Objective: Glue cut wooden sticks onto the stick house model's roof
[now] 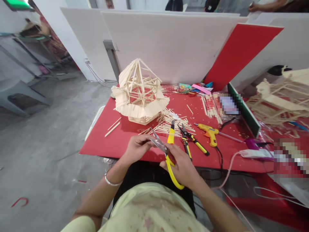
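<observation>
My right hand (182, 166) grips yellow-handled scissors (171, 169), their blades parted and pointing up and left, over the front edge of the table. Close by the blades, my left hand (138, 149) has its fingers pinched together; anything held in them is too small to make out. Beyond my hands stands a model house of thin wooden sticks (142, 111), with a pointed roof frame partly covered in sticks. Many loose wooden sticks (166, 124) lie in front of it. A yellow utility knife (171, 132) and black-and-yellow pliers (196, 145) rest just past the scissors.
A yellow glue gun (209, 132) with its cord lies on the red table (103, 141). Bundled sticks (210, 108) and packets (184, 88) sit farther back. White boards (169, 48) stand behind. Another stick model (282, 100) is at the right, past a green divider (243, 109).
</observation>
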Motion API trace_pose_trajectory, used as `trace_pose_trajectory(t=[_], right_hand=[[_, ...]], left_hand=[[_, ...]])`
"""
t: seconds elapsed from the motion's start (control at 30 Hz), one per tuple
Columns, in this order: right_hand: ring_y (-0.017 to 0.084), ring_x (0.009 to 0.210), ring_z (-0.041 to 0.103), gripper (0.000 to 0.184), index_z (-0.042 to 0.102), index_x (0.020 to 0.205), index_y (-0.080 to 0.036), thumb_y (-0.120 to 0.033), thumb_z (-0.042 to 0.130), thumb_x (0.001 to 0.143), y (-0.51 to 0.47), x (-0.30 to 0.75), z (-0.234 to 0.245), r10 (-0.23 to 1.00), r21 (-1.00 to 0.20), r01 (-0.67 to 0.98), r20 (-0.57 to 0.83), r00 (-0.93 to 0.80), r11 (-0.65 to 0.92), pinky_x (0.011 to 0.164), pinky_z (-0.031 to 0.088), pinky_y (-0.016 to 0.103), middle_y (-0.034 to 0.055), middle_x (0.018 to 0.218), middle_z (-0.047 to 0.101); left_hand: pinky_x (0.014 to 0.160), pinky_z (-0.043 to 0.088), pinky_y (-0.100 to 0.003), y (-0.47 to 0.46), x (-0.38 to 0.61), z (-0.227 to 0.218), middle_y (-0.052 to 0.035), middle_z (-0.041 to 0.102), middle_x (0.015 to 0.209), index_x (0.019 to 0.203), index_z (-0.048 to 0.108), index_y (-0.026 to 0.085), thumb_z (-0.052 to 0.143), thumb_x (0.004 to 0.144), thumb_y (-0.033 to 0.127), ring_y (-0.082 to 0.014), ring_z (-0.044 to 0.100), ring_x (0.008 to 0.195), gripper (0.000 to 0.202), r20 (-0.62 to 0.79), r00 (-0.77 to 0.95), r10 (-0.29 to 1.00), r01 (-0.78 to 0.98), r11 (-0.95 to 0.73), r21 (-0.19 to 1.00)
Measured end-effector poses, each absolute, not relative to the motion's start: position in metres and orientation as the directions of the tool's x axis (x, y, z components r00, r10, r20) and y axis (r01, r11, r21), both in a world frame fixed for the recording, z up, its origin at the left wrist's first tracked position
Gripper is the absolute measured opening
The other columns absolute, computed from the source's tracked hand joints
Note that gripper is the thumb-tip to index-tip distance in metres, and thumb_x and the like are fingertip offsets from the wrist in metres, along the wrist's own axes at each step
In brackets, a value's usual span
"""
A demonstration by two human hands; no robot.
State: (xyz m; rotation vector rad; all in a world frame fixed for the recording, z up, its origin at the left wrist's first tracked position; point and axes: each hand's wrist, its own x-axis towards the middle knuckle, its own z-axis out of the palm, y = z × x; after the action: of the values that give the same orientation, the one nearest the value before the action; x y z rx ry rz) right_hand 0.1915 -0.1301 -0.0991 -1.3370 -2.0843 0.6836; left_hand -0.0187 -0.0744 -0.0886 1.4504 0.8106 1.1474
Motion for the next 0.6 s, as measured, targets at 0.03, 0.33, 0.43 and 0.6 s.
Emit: trace_pose_trajectory(t=[0.03,0.33,0.43,0.6], right_hand=[[0.025,0.098,0.061,0.054,0.048,0.132,-0.020,-0.042,0.065,0.086,-0.129,0.192,-0.099,0.924,-0.681,0.635,0.179,-0.338,0.365,0.087,0.051,0.040,0.0115,0.110,0.061],[0.024,0.092,0.064,0.052,0.053,0.130,-0.019,-0.042,0.066,0.086,-0.133,0.195,-0.105,0.940,-0.694,0.639,0.186,-0.286,0.331,0.081,0.054,0.038,0.0126,0.107,0.066],[0.022,0.083,0.066,0.049,0.055,0.128,-0.018,-0.043,0.066,0.086,-0.134,0.196,-0.116,0.935,-0.700,0.622,0.229,-0.272,0.352,0.077,0.054,0.035,0.0106,0.099,0.069],[0.021,0.083,0.067,0.049,0.056,0.127,-0.018,-0.046,0.064,0.087,-0.134,0.202,-0.118,0.929,-0.685,0.628,0.248,-0.276,0.370,0.075,0.054,0.033,0.0100,0.100,0.070]], left_hand=[[0.061,0.052,-0.023,-0.074,-0.019,-0.089,-0.0073,0.075,0.079,0.084,0.076,0.015,0.068,0.085,0.035,-0.0144,0.065,0.067,0.022,0.226,0.311,0.923,-0.094,-0.207,0.974],[0.064,0.052,-0.025,-0.071,-0.014,-0.096,-0.0065,0.073,0.074,0.081,0.075,0.015,0.068,0.085,0.032,-0.0162,0.066,0.068,0.019,0.169,0.343,0.924,-0.023,-0.171,0.985],[0.064,0.051,-0.025,-0.073,-0.011,-0.097,-0.0061,0.072,0.071,0.081,0.075,0.014,0.068,0.085,0.033,-0.0158,0.065,0.067,0.021,0.143,0.335,0.931,-0.006,-0.149,0.989],[0.056,0.044,-0.023,-0.074,-0.009,-0.103,-0.0049,0.068,0.067,0.077,0.072,0.014,0.065,0.088,0.040,-0.0111,0.054,0.057,0.030,0.123,0.349,0.929,-0.009,-0.128,0.992]])
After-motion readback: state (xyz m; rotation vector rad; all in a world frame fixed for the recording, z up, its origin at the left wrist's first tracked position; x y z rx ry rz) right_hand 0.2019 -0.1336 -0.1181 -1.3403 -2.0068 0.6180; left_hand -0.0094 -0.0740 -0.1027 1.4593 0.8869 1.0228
